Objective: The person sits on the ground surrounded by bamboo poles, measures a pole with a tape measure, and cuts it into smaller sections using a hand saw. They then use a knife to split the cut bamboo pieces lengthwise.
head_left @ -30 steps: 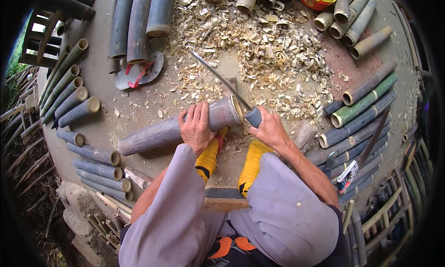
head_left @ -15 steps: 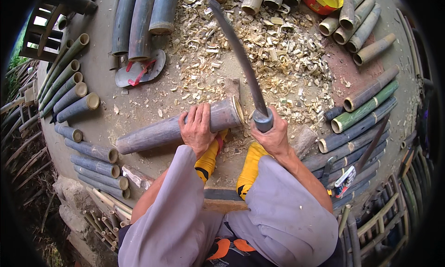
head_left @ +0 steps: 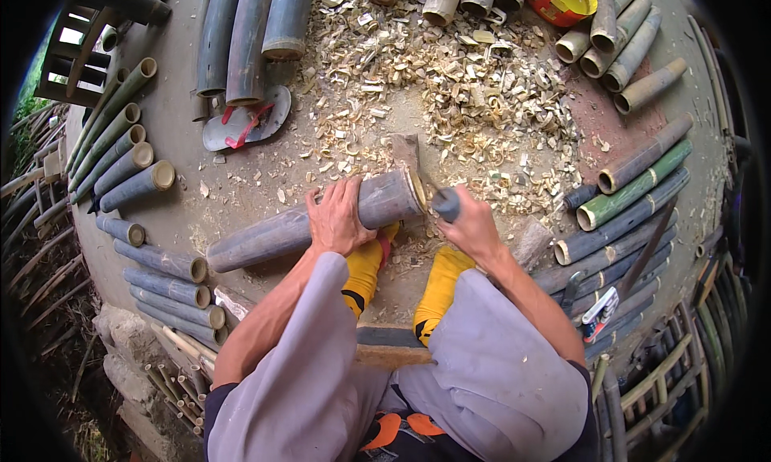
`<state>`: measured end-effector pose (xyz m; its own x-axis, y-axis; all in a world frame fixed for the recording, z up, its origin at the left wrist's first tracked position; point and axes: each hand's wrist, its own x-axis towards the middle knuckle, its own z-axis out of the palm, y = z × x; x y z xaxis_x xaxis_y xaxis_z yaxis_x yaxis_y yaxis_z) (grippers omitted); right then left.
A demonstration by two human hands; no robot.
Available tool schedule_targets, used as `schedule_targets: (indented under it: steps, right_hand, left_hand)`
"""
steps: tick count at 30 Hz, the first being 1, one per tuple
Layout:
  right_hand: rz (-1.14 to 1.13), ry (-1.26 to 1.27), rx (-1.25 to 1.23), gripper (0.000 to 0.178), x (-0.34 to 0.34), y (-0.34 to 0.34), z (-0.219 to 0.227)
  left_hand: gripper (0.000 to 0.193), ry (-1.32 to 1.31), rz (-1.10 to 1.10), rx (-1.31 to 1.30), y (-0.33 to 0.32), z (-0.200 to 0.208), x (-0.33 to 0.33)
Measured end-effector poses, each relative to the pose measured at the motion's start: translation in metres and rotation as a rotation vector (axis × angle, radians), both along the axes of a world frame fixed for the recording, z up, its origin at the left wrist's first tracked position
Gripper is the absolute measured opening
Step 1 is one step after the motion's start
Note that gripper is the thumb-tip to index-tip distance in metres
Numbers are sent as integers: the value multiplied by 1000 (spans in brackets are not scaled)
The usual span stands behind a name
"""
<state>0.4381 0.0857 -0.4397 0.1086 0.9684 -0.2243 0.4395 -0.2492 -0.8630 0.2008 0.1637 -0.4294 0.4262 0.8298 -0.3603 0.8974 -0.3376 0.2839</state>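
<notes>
A thick grey-brown bamboo section (head_left: 269, 243) lies slantwise in front of me, its cut right end raised beside a small wooden block (head_left: 405, 149). My left hand (head_left: 337, 217) grips it from above near the middle, fingers wrapped over the top. In my right hand (head_left: 475, 227) is a machete (head_left: 446, 205), held by its dark round handle just right of the cut end. The blade is foreshortened and dips toward the bamboo's rim; most of it is hidden, so I cannot tell whether it touches.
Bamboo chips (head_left: 498, 101) cover the ground ahead. Short bamboo pieces (head_left: 165, 263) line the left, and more tubes (head_left: 634, 185) lie at the right beside a saw (head_left: 601, 311). A red-and-yellow tub (head_left: 562, 0) stands far right; a sandal (head_left: 246, 118) lies far left.
The machete has swung down from an upright raised position to the bamboo's right end. My left hand still holds the bamboo in nearly the same place.
</notes>
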Motion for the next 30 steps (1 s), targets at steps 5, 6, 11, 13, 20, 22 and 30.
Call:
schedule_targets:
  steps: [5,6,11,13,20,22,30]
  right_hand:
    - [104,-76,-218,28,10,-1,11]
    - [88,-37,-155,28,6,-1,21]
    - [-38,31,130,28,-6,-6,15]
    - [85,-79,-105,30,3,-1,0]
    - [-70,29,40,33,-16,-22,27]
    - [-142,56,112,33,-19,-33,17]
    - [-39,-164,-219,34,0,-40,10]
  left_hand:
    - [89,-103,15,330,-17,-18,-1]
    - [88,-107,16,343,-20,-20,0]
    - [87,-109,15,361,-20,-17,1]
    - [89,-103,27,346,-20,-17,-1]
    - [92,-69,9,307,-22,-13,-1]
    - [93,-77,12,324,-23,-14,-1]
    - [100,-56,42,300,-26,1,-36]
